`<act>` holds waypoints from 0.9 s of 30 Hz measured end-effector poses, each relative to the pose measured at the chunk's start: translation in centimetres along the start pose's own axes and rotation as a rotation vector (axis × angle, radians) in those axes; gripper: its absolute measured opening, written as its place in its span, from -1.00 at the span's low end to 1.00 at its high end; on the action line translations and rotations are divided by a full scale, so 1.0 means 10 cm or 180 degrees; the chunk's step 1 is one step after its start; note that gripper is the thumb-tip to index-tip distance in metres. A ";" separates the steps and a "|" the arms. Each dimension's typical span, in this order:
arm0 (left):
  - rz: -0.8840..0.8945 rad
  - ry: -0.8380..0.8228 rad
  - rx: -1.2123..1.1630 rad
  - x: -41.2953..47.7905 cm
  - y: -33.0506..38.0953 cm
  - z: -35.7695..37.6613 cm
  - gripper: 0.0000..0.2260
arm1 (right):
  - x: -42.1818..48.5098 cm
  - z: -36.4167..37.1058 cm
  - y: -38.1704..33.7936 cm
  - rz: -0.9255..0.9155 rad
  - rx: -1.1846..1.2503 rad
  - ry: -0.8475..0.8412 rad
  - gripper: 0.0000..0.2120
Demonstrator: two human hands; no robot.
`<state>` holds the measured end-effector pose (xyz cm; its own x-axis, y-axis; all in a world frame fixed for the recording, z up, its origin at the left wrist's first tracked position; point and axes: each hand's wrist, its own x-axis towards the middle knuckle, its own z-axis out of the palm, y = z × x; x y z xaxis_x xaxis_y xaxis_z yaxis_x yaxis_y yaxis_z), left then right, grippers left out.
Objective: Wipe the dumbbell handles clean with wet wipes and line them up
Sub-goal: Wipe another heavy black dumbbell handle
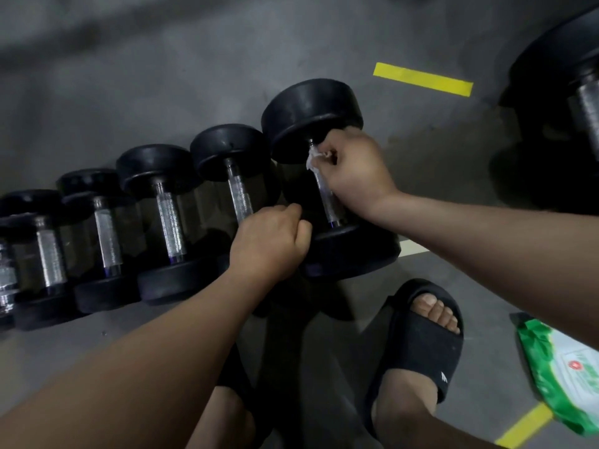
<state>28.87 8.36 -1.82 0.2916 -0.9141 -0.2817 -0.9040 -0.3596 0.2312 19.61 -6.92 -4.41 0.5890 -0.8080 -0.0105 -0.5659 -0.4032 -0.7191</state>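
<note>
Our right hand clamps a wet wipe round the handle of the biggest dumbbell, right end of the row. Our left hand sits curled by its lower head; we can't tell if it grips anything.

a single camera sits on the person's head and looks forward and steeply down at the floor. its wide lens bends the frame's edges. it is near the work: both forearms reach in from the bottom and the right, the row of dumbbells crosses the left half, and the sandalled feet lie just beneath.
</note>
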 end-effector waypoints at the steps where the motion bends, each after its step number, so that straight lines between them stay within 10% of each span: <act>1: 0.0003 0.0007 -0.0003 0.00 0.00 0.00 -0.82 | 0.04 0.00 0.00 -0.0056 -0.0092 0.0028 -0.83; 10: 0.0032 0.0035 -0.0022 0.00 -0.01 0.00 -0.81 | 0.10 -0.20 0.15 -0.0728 -0.0226 -0.0688 -0.82; 18: 0.0027 0.0075 -0.0048 -0.01 -0.01 0.03 -0.79 | -0.03 -0.50 0.11 -0.0780 -0.0773 -0.2703 -0.88; 27: -0.0106 -0.0034 -0.0255 -0.05 0.01 -0.02 -0.77 | -0.16 -0.56 0.08 0.0017 -0.0403 -0.1991 -0.94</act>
<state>28.68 8.71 -1.50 0.3174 -0.8995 -0.3003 -0.8658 -0.4040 0.2952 15.02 -8.38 -1.13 0.7898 -0.4220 -0.4451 -0.6110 -0.4786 -0.6305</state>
